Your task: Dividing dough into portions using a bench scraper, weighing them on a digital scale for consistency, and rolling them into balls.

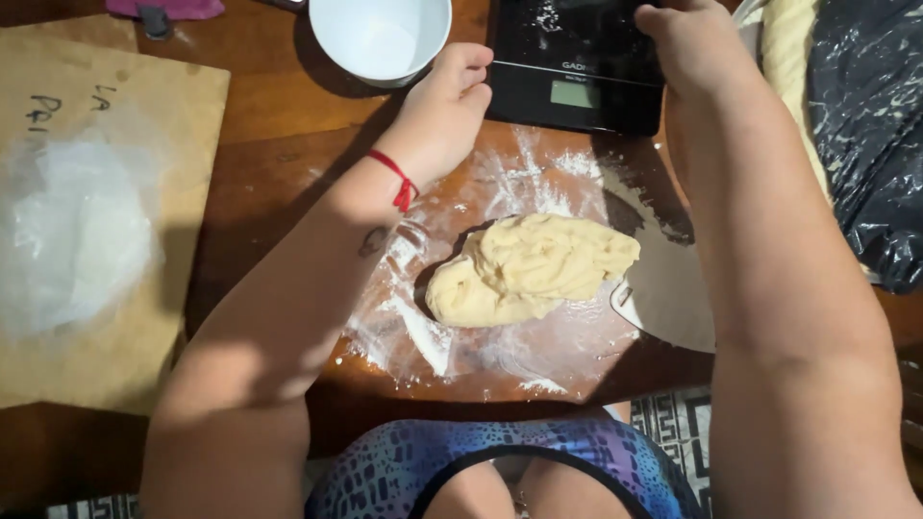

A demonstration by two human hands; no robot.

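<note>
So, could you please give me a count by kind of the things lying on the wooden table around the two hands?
Dough lump: 1
White bowl: 1
Black kitchen scale: 1
Clear bag of flour: 1
Brown cardboard sheet: 1
Metal scraper: 1
Black plastic sheet: 1
Total: 7

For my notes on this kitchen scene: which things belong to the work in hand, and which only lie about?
In use:
- left hand
- right hand
- black scale
- dough
- scraper

Lying about:
- white bowl
- clear bag
- dark plastic sheet
</note>
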